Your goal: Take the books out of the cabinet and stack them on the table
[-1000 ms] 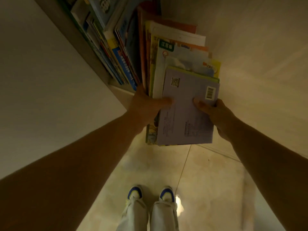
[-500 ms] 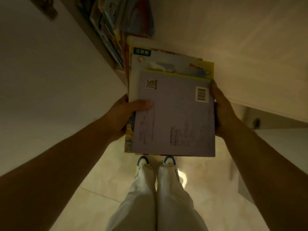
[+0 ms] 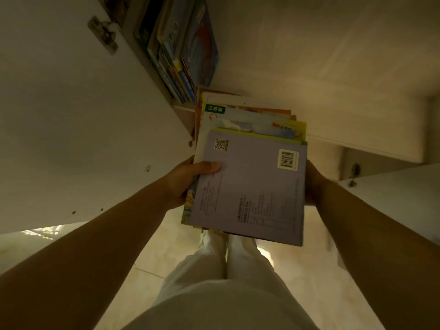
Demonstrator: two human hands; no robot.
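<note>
Gripping the book bundle (image 3: 250,186) from both sides, left hand (image 3: 188,179) and right hand (image 3: 314,184) (mostly hidden) risk loose middle books sliding out.

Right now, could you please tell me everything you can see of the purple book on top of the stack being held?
The purple book lies flat, back cover up, topping a held stack of colourful books. Its matte paper cover bears a QR code near one corner, a white barcode label near another, and small dark print. The left hand grips the stack's left edge, thumb pressing on the cover; the right hand holds the right edge, fingers hidden.
</note>
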